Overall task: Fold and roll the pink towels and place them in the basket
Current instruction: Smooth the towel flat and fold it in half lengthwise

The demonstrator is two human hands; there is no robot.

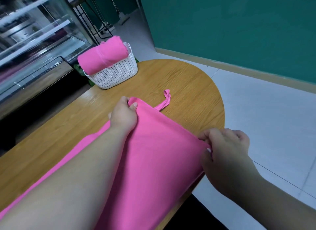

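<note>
We note one rolled pink towel (102, 54) in the white woven plastic basket (116, 75); our left hand (124, 113) and right hand (225, 144) pinch the far corners of the flat pink towel (153, 152), not yet rolled.

I am working in a shop-like room: a glass display cabinet with lit white shelves (34, 34) is standing beside my rounded light-wood table (184, 86).
</note>
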